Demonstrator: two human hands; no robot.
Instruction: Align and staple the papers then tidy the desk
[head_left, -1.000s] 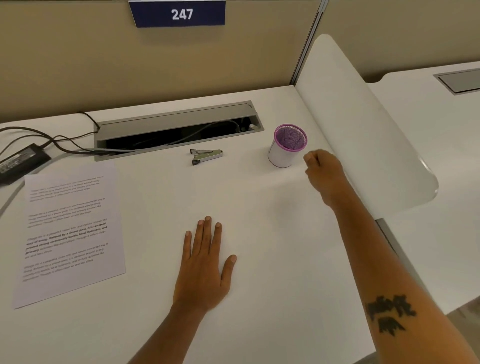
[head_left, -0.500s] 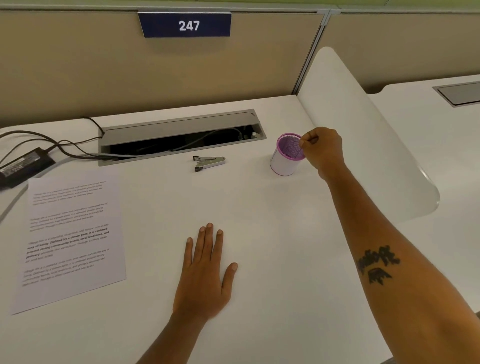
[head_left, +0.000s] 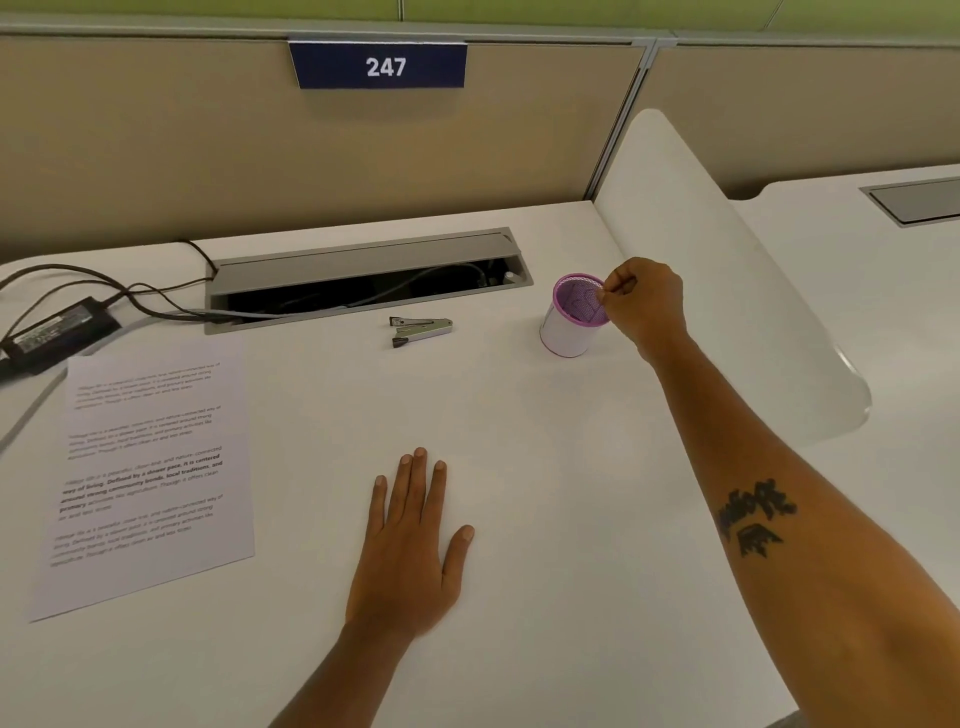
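Note:
A printed paper sheet (head_left: 150, 467) lies flat at the desk's left. A small silver stapler (head_left: 422, 330) lies on its side in front of the cable slot. To its right stands a white cup with a purple mesh rim (head_left: 569, 325). My right hand (head_left: 644, 306) hovers at the cup's right rim, fingers curled, thumb and forefinger pinching something thin and too small to name just over the opening. My left hand (head_left: 410, 551) rests flat on the desk, palm down, fingers straight, holding nothing.
A grey cable slot (head_left: 363, 260) with its lid raised runs along the back of the white desk (head_left: 571, 519). A black power adapter (head_left: 57, 330) and its cables lie at the far left. A white curved divider (head_left: 727, 291) rises on the right. Beige partitions stand behind.
My right hand moved from the desk beside the cup up to the cup's rim and now pinches over its opening. The left hand stayed flat. The view tilted up slightly.

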